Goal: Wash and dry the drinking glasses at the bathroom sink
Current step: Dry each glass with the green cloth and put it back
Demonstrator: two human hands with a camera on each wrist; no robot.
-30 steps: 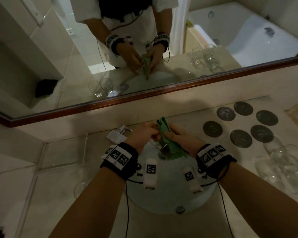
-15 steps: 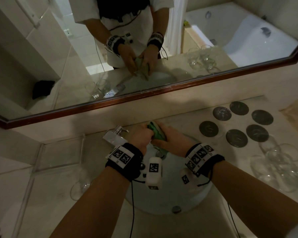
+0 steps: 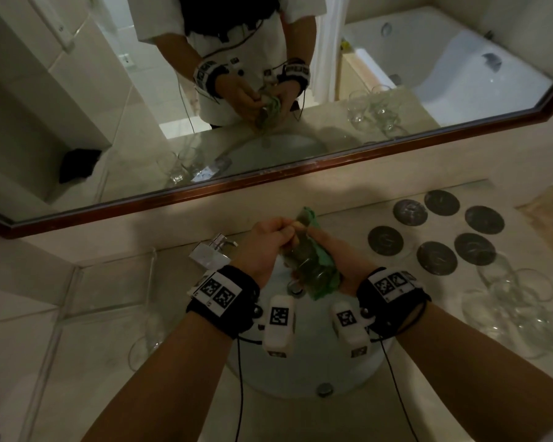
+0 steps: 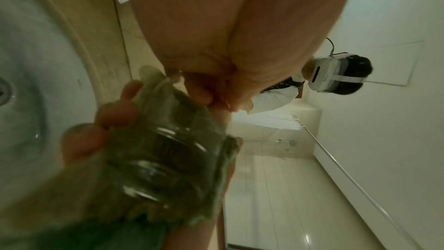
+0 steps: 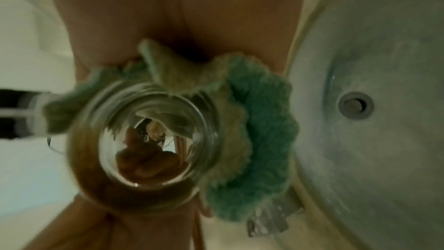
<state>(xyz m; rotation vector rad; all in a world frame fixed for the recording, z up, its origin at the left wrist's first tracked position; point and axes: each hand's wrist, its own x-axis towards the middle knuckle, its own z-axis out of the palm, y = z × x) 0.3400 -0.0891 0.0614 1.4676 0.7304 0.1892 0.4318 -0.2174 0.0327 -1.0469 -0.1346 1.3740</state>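
Here, clear glass (image 3: 307, 266) swathed in fuzzy green cloth (image 3: 324, 277)

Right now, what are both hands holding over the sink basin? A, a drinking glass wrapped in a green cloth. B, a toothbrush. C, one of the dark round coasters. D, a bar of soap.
A: the left hand and right hand hold a clear drinking glass with a green cloth bunched around it.

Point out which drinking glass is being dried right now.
The glass held over the sink, wrapped in the green cloth by both hands; the other glasses stand untouched on the counter.
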